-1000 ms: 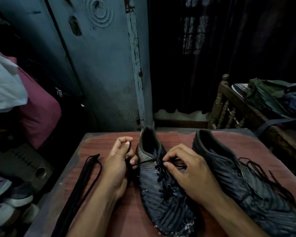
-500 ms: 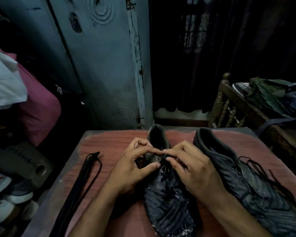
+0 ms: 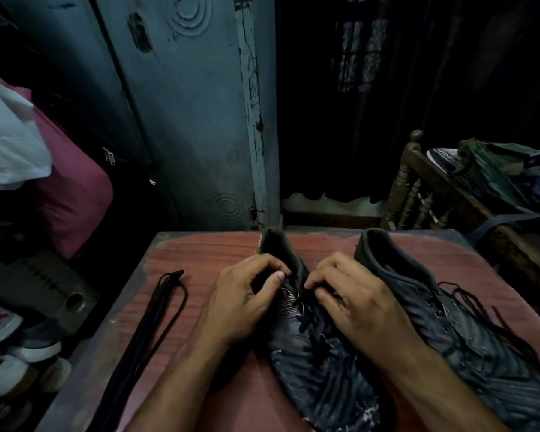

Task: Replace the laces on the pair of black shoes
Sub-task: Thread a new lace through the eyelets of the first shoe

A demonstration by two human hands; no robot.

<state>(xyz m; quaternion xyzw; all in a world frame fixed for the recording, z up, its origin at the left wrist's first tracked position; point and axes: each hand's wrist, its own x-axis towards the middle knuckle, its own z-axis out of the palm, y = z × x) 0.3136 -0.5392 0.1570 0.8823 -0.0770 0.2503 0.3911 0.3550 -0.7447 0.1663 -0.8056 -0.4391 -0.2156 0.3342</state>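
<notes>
Room: dim; blue-grey metal door [image 3: 181, 120] with embossed concentric rings at 12 o'clock, dark curtain [image 3: 418, 98] at 1 o'clock.
Surface: reddish wood-grain table [image 3: 219, 254], worn grey along its edges.
Near shoe: black shoe [image 3: 321, 363], ribbed wavy upper, scuffed white at the toe, lying at centre with its heel opening toward 12 o'clock; thin black lace [image 3: 309, 325] crossed through its eyelets.
Second shoe: other black shoe [image 3: 468, 338] at 3 o'clock, same ribbed texture, loose dark laces [image 3: 487, 310] trailing off its outer side.
Spare laces: flat black bundle [image 3: 156, 310], long and straight, at 9 o'clock on the table, well apart from both shoes.
Left hand: left hand [image 3: 240, 297] curled at the near shoe's collar, thumb and fingertips closed narrowly; what they pinch cannot be made out.
Right hand: right hand [image 3: 353, 294] curled over the tongue area, fingertips pressed at the top eyelets; hold on the lace cannot be confirmed.
Surroundings: pink bag [image 3: 75, 194] and white cloth [image 3: 10, 145] at 9 o'clock; turned wooden railing [image 3: 409, 188] at 2 o'clock; pale sneakers [image 3: 10, 347] at 8 o'clock.
</notes>
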